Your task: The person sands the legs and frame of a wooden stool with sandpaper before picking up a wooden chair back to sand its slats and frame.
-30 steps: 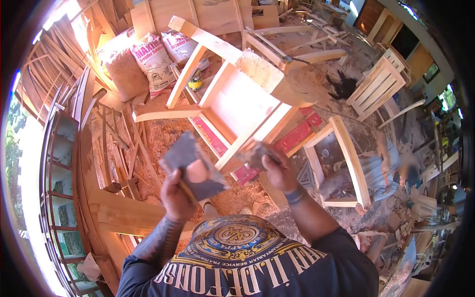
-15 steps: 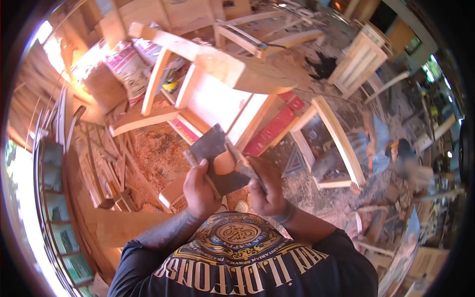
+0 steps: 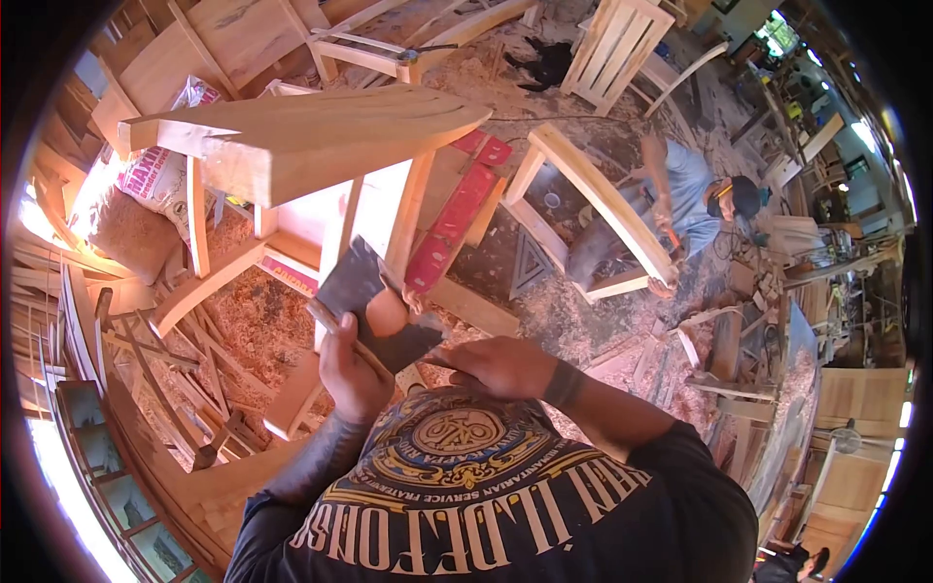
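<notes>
My left hand grips a dark flat board by a wooden strip along its edge. A smooth tan lump of putty lies on the board's face. At the board's lower right corner, my right hand is closed, palm down, around what looks like a putty knife. The hand hides most of that tool. Just beyond the board stands a pale wooden chair frame with a broad, smooth top piece.
Red planks lie beside the chair frame. Right of them, a person in a blue shirt holds another wooden frame. Sacks stand at left; wood offcuts and shavings cover the floor. A black animal lies farther back.
The view has swung to the right. My right hand has drawn away from the putty to the board's lower right corner and turned palm down. My left hand keeps its hold on the board.
</notes>
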{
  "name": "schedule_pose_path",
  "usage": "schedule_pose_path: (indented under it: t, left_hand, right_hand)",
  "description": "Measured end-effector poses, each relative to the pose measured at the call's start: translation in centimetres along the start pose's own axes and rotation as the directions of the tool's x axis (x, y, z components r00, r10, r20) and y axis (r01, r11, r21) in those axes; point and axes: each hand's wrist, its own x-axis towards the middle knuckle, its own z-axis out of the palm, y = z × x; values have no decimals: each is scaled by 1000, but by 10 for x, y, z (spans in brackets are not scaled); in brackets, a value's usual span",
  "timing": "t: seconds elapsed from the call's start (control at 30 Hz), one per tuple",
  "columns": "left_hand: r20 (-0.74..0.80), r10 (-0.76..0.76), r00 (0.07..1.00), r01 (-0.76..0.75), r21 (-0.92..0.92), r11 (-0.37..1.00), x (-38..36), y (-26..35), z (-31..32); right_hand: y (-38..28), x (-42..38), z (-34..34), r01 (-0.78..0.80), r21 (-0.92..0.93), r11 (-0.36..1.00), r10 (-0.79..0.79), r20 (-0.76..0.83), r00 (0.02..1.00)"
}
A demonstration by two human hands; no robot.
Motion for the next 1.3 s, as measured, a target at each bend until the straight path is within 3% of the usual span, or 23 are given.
schedule_pose_path:
  t: [0.07,0.13,0.17,0.2,0.23,0.27,0.3,0.33,0.37,0.43,0.5,0.53,0.6,0.7,0.8,0.9,1.0,1.03,1.1,1.13,1.2,1.23,1.3]
  left_hand:
    - [38,-77,996,82,-182,980,2,-4,34]
    - [96,-160,982,183,-336,924,-2,-9,72]
    - [201,281,938,-322,208,924,16,-55,38]
    - [262,347,900,-434,474,767,14,-85,22]
    - [321,410,854,-508,683,525,12,-115,7]
    - [145,246,958,-282,622,731,-10,-130,25]
    - [-41,66,997,-38,488,872,-31,-145,43]
    - [-152,-195,969,221,177,959,-44,-142,72]
    - [-152,-18,988,88,471,878,-63,-149,85]
    - [105,348,932,-323,678,660,-80,-166,92]
    - [-136,39,990,19,396,918,-95,-170,97]
    - [-214,-99,972,147,220,964,-100,-166,97]
    - [-295,-148,944,176,72,982,-106,-165,112]
    - [-280,104,954,-10,319,948,-111,-170,108]
    - [-344,-140,928,117,-87,989,-109,-175,102]
    - [-425,-99,900,53,-119,992,-105,-162,102]
    - [-375,67,925,23,231,973,-87,-173,42]
    - [-293,225,929,-81,432,898,-79,-172,36]
    - [-99,519,849,-272,760,590,-65,-169,22]
    - [143,607,781,-334,918,213,-73,-131,48]
    - [-234,341,910,-168,545,821,-68,-114,67]
    - [-326,116,938,-37,240,970,-64,-110,70]
    - [-282,-8,959,66,195,979,-53,-108,57]
  right_hand:
    - [29,-24,6,-94,-56,994,101,137,985]
    - [55,-48,-11,-185,-9,983,185,7,983]
    - [81,-62,-9,-183,0,983,182,-62,981]
    - [100,-74,-14,-196,38,980,199,-87,976]
    - [121,-88,-20,-213,79,974,220,-90,971]
    - [145,-105,-18,-178,93,980,190,-140,972]
    - [150,-116,-32,-313,100,944,313,16,949]
    - [167,-125,-41,-302,116,946,293,86,952]
    - [183,-140,-43,-304,132,944,284,151,947]
    - [198,-154,-50,-285,174,943,251,193,949]
    - [206,-155,-56,-243,192,951,202,210,956]
    - [206,-151,-62,-222,198,955,178,218,960]
    - [197,-134,-69,-240,200,950,180,274,945]
    - [209,-105,-55,0,234,972,-45,190,981]
    - [200,-68,-51,-65,257,964,-17,303,953]
    - [187,-31,-60,79,227,971,-154,333,930]
    - [170,-1,-78,165,263,951,-224,215,950]
    - [160,7,-89,185,250,950,-226,146,963]
    - [136,18,-120,244,164,956,-261,93,961]
    - [123,24,-136,288,100,953,-298,116,947]
    - [106,35,-155,500,-33,866,-494,101,863]
    - [98,41,-162,584,-71,809,-574,116,810]
    - [80,49,-173,729,-163,665,-710,168,684]
